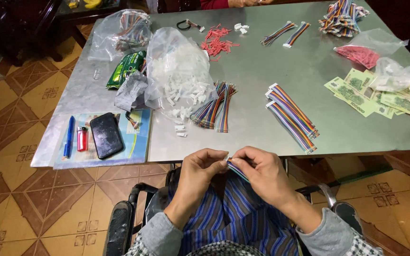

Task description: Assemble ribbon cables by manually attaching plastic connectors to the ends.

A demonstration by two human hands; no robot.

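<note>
Rainbow-striped ribbon cable (237, 169) sits pinched between your two hands, held over your lap just below the bench (262, 71) edge. Your left hand (204, 167) pinches a small white connector (226, 157) at its end; your right hand (261, 171) grips the wires, steadying them.

Clear plastic bag (179, 71) of small white connectors, slumped at the desk's middle left. Second clear bag (122, 31) of coloured wires behind it, at the far left corner. Green foil packet (125, 68) between them, crumpled grey wrapper (130, 91) just beside. Dark phone screen (106, 134), blank, on a blue printed sheet (137, 137) near the front left edge. Two clear bags at right: one with red pieces (364, 52), one with white (395, 76).
</note>
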